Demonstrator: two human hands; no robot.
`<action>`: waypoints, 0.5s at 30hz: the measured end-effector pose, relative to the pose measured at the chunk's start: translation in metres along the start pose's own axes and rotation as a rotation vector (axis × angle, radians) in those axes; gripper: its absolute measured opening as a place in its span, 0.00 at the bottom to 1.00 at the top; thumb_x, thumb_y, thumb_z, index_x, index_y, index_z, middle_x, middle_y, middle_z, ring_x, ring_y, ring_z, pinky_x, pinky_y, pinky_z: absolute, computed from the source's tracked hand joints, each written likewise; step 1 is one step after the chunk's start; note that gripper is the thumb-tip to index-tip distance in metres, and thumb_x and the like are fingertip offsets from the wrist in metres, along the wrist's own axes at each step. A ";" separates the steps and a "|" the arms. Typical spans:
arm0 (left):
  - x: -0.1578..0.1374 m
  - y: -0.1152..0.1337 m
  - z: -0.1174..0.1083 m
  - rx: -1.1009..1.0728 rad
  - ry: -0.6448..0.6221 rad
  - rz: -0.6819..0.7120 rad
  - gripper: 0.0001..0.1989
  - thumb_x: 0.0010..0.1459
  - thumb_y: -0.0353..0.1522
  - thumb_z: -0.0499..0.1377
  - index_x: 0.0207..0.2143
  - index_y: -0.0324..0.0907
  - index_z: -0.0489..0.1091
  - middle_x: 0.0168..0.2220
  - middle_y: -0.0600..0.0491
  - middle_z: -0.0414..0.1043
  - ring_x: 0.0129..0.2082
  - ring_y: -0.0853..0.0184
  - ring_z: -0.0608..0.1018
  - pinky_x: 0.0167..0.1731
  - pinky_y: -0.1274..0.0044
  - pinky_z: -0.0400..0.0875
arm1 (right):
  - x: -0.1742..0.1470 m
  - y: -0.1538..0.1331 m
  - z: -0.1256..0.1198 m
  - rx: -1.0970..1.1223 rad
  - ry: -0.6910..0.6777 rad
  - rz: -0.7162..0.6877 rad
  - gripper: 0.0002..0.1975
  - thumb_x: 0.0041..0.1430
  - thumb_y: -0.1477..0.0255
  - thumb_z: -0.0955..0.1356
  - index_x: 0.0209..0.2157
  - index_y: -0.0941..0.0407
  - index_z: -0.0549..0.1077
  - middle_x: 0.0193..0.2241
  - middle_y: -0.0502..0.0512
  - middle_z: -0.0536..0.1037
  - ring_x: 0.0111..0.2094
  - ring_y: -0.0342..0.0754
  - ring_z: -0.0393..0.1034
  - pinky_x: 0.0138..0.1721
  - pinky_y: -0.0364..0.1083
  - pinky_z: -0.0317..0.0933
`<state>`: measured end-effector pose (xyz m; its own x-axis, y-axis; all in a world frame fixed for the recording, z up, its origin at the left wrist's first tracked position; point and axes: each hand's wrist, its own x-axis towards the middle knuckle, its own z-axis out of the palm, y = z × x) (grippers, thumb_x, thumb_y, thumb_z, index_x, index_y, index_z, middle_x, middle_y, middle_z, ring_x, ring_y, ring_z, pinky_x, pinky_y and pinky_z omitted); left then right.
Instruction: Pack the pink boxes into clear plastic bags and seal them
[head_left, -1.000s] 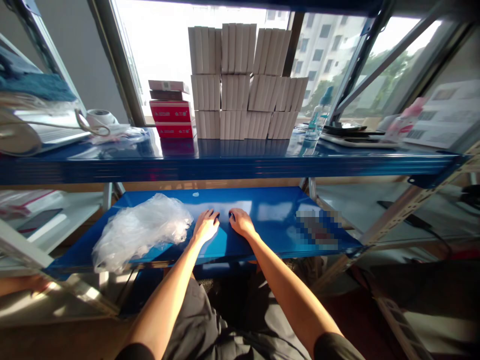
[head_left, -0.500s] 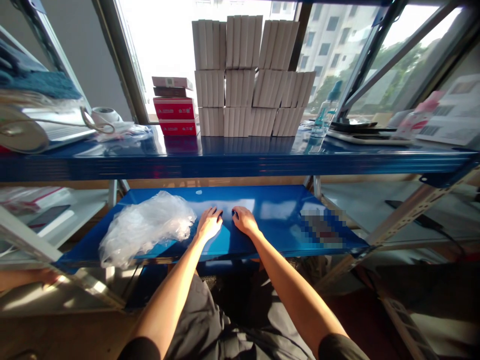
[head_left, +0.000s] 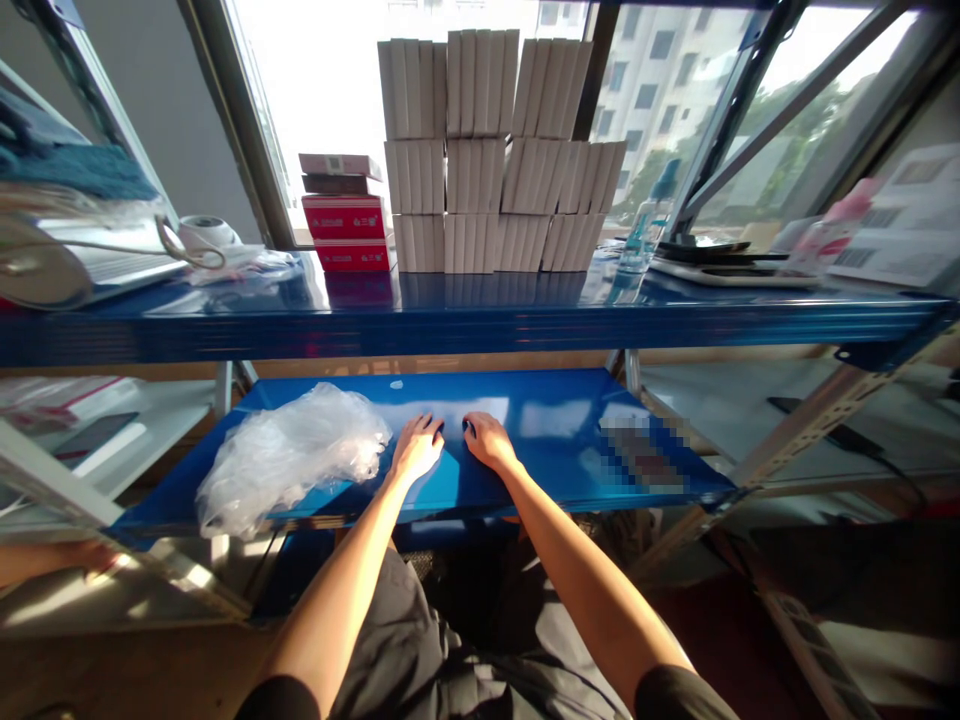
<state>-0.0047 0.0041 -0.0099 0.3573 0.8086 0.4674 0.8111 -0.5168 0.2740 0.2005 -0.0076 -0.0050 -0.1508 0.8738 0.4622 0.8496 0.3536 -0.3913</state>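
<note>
Both palms face down on the lower blue shelf [head_left: 555, 470], a short gap apart. My left hand [head_left: 418, 446] rests there holding nothing, its fingers loosely bent and slightly spread. Just to its left lies a crumpled clear plastic bag [head_left: 292, 455], not touched by the fingers. My right hand [head_left: 487, 440] also rests on the shelf, empty, with thumb and fingers apart. Farther right on the same shelf is a pixelated patch [head_left: 645, 455] whose content I cannot make out.
On the upper blue shelf [head_left: 480, 328] stand stacked pale boxes [head_left: 472, 205], red boxes [head_left: 349, 235], a clear bottle with a blue-green top [head_left: 641, 235] and a pink-topped bottle [head_left: 825, 235]. A tape roll [head_left: 208, 232] is at left. Another person's hand [head_left: 94, 555] shows at lower left.
The whole view shifts very slightly left. My hands stay in place on the shelf, and nothing else visibly moves.
</note>
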 end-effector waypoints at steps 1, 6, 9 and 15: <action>0.000 0.000 -0.001 0.001 -0.002 0.000 0.20 0.67 0.29 0.55 0.58 0.42 0.77 0.63 0.39 0.74 0.64 0.49 0.73 0.67 0.56 0.65 | 0.000 0.000 0.000 0.000 0.002 0.003 0.17 0.65 0.80 0.65 0.52 0.58 0.79 0.51 0.64 0.83 0.56 0.55 0.74 0.60 0.50 0.65; 0.000 0.003 -0.005 0.024 -0.021 0.009 0.20 0.67 0.29 0.55 0.59 0.40 0.77 0.63 0.38 0.74 0.64 0.48 0.73 0.66 0.57 0.65 | -0.001 -0.002 -0.003 0.003 -0.008 0.001 0.15 0.66 0.79 0.64 0.49 0.57 0.80 0.48 0.62 0.84 0.53 0.55 0.76 0.58 0.49 0.66; 0.000 0.003 -0.006 0.035 -0.021 0.016 0.20 0.68 0.29 0.54 0.58 0.39 0.77 0.62 0.38 0.74 0.64 0.48 0.73 0.66 0.58 0.66 | -0.001 -0.002 -0.004 0.006 -0.013 0.000 0.15 0.66 0.79 0.64 0.49 0.58 0.80 0.47 0.62 0.84 0.52 0.55 0.76 0.58 0.49 0.66; 0.000 -0.001 -0.003 0.028 -0.012 0.033 0.21 0.68 0.29 0.54 0.59 0.42 0.77 0.62 0.38 0.74 0.63 0.49 0.74 0.65 0.57 0.66 | -0.001 -0.003 -0.004 0.006 -0.006 0.008 0.18 0.66 0.79 0.64 0.53 0.59 0.78 0.52 0.64 0.82 0.55 0.55 0.75 0.60 0.49 0.65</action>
<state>-0.0066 0.0038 -0.0080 0.3894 0.7947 0.4656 0.8114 -0.5352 0.2348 0.2004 -0.0108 -0.0018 -0.1472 0.8785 0.4545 0.8478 0.3487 -0.3996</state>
